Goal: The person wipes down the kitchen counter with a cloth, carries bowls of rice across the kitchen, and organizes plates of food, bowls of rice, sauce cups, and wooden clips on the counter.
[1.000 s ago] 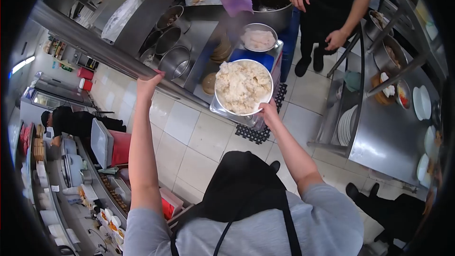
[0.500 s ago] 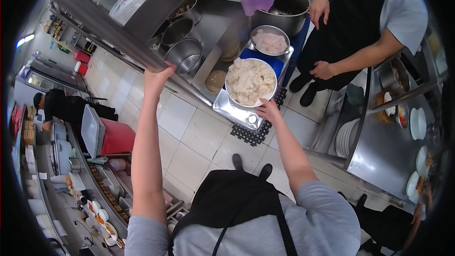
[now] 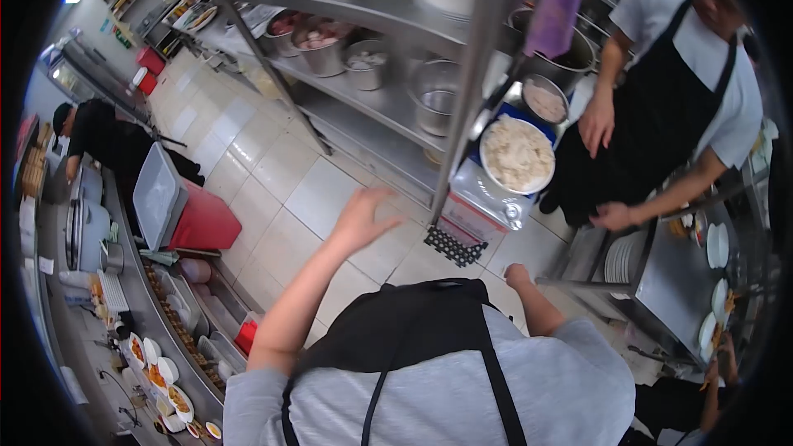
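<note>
My left hand is raised over the tiled floor, fingers apart, holding nothing. Lower down at the right, my right hand is small in view beside my apron, its fingers mostly hidden. A white-rimmed bowl heaped with a pale, lumpy food rests on the blue top of a metal scale, apart from both hands. Just behind it sits a metal bowl of pale pink food.
A steel shelf post rises left of the scale, with shelves of pots. At the right a person in a black apron stands close. A red bin and counter are left; plates are stacked lower right.
My left hand has let go of the metal bar and opened. My right hand has left the white-rimmed bowl and drawn back toward my body. The view has shifted, showing more shelving.
</note>
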Motion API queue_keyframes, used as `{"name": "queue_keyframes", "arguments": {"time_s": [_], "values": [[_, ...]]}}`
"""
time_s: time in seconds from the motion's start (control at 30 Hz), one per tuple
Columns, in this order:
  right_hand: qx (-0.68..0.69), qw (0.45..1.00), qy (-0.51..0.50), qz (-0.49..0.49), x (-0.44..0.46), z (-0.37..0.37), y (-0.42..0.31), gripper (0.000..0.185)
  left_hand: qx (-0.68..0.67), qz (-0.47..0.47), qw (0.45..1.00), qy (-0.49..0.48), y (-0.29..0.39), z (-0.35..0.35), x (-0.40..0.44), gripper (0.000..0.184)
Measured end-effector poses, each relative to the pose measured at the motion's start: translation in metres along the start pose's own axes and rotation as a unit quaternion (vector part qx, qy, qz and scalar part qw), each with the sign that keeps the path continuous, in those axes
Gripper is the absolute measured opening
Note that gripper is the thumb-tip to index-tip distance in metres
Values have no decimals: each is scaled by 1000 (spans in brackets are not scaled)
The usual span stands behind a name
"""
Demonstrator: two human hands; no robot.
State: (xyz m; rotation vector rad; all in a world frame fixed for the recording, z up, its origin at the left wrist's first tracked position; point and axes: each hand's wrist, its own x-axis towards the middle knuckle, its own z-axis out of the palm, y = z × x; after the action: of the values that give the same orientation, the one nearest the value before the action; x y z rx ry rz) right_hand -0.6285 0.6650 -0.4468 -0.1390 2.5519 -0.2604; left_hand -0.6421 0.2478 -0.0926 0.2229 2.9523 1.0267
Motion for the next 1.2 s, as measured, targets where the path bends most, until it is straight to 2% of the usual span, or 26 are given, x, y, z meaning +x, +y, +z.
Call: {"name": "queue_keyframes", "arguments": {"time_s": [0.07, 0.2, 0.27, 0.3, 0.33, 0.37, 0.43, 0.47, 0.5, 0.53, 0.57, 0.6, 0.63, 0.67, 0.73, 0.77, 0.83, 0.9, 0.93, 0.97, 1.07, 1.13, 1.2], "values": [[-56, 998, -10, -40, 22, 5, -57, 12, -51, -83, 995, -29, -62, 0, -61, 46], [-110, 977, -1, -183, 67, -20, -215, 13, -121, -294, 948, 20, -160, -8, -186, 44], [-114, 970, 3, -214, 93, -34, -276, 12, -119, -328, 936, 38, -193, -30, -201, 43], [19, 983, -8, -183, 99, -47, -298, 12, -116, -352, 928, 47, -209, -39, -205, 43], [155, 977, -18, -142, 99, -51, -312, 11, -137, -347, 923, 97, -233, -49, -201, 41], [162, 978, -17, -131, 102, -44, -305, 11, -156, -334, 919, 139, -259, -63, -195, 39], [277, 949, 119, -96, 97, -37, -253, 9, -210, -354, 885, 219, -303, -96, -214, 35], [370, 891, 257, -52, 78, -53, -230, 12, -167, -384, 875, 242, -325, -106, -241, 31], [367, 860, 339, 104, 58, -96, -229, 14, -113, -439, 865, 213, -373, -107, -292, 30], [359, 761, 527, 118, 77, -97, -191, 12, -60, -468, 854, 220, -402, -102, -345, 28], [511, 660, 536, 129, 92, -106, -154, 18, 0, -553, 820, 148, -434, -92, -412, 28], [558, 653, 483, 167, 83, -141, -153, 26, -25, -522, 831, 190, -431, -81, -459, 25], [680, 516, 486, 186, 102, -152, -148, 21, -36, -526, 834, 162, -425, -68, -470, 25], [678, 515, 489, 191, 113, -152, -146, 21, -46, -543, 832, 107, -424, -50, -464, 25], [807, 359, 414, 221, 136, -145, -138, 17, -48, -554, 831, 18, -422, -29, -455, 24], [803, 358, 420, 224, 139, -146, -141, 17, -46, -552, 832, -19, -423, -26, -450, 24], [838, 262, 416, 238, 142, -139, -152, 27, -29, -545, 834, -75, -431, -34, -446, 23], [879, 248, 393, 105, 134, -133, -157, 43, 13, -538, 836, -104, -448, -68, -448, 23], [905, 200, 364, 92, 133, -134, -157, 50, 41, -532, 838, -111, -460, -92, -446, 23], [909, 218, 347, 75, 129, -139, -167, 47, 68, -526, 841, -111, -473, -115, -440, 22], [921, 197, 317, 110, 150, -139, -154, 41, 128, -501, 854, -56, -532, -192, -392, 21], [870, 295, 382, 102, 166, -135, -149, 34, 73, -486, 871, 10, -571, -219, -343, 21], [866, 265, 398, 147, 167, -145, -155, 35, -48, -454, 883, 104, -603, -231, -290, 23]]}}
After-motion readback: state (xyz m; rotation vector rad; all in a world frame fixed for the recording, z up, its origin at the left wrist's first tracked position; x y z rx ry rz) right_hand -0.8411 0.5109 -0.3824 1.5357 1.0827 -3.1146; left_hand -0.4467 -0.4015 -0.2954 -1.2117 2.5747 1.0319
